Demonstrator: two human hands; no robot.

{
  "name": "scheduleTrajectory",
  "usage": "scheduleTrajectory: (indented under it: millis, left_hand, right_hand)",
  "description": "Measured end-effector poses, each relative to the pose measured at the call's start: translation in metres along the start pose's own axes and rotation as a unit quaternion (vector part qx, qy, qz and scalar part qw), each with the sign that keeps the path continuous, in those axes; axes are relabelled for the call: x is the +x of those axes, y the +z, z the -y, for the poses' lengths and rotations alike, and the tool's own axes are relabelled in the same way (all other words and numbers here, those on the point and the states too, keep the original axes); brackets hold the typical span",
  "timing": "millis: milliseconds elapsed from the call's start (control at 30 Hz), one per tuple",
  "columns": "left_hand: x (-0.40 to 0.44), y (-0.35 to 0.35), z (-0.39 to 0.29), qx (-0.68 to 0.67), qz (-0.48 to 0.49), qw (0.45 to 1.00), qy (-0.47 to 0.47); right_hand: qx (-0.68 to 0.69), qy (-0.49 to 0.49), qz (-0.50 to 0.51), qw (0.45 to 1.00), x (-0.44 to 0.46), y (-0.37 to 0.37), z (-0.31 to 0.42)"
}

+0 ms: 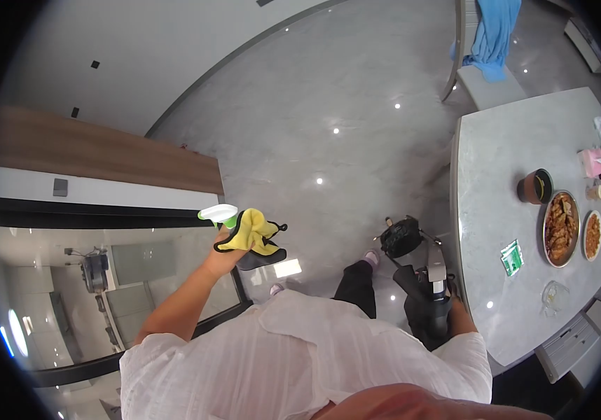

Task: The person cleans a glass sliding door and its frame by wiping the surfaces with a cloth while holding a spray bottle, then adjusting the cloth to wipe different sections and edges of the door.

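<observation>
Judging from this moment alone, the work seems to be at a carrying stage: the spray bottle [218, 213] and yellow cloth [253, 231] are up in the air left of centre, neither set down, and no spraying or wiping shows; how much is done and how much is left cannot be told; the left hand [225, 256] is closed around the bottle, with the cloth bunched against it; the bottle has a white trigger head and a green neck, its lower part hidden; the cloth is crumpled, with dark edging; at lower right, the right hand [454, 294] is mostly hidden behind a black appliance [428, 320], so its grip cannot be told, beside the grey table [496, 175].
</observation>
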State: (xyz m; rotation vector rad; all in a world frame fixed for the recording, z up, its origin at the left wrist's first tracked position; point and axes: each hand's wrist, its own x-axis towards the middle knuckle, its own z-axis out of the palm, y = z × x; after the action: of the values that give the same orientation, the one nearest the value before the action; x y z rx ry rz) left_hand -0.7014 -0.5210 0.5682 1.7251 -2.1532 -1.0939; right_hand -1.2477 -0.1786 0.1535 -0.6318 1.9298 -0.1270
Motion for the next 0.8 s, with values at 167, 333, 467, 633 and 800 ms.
scheduleTrajectory:
  millis: [167,333,467,633,800]
  left_hand:
    - [0.01,0.008,-0.006,-0.078,0.017,0.995,0.059]
    - [0.016,0.015,0.008,-0.08,0.04,0.99,0.104]
    - [0.014,0.01,0.007,-0.029,0.055,0.983,0.173]
    - [-0.014,0.006,0.035,-0.151,0.02,0.975,0.162]
    - [-0.052,-0.029,0.03,-0.132,-0.061,0.946,0.29]
  right_hand:
    - [0.024,0.003,0.021,0.999,-0.072,-0.025,-0.005]
    - [0.166,0.055,0.181,0.968,-0.167,-0.091,0.032]
    - [0.107,-0.077,0.301,0.944,-0.183,-0.179,0.052]
    - [-0.163,-0.331,-0.202,0.907,-0.245,-0.227,0.314]
    - [-0.07,-0.576,0.143,0.802,-0.28,-0.086,0.552]
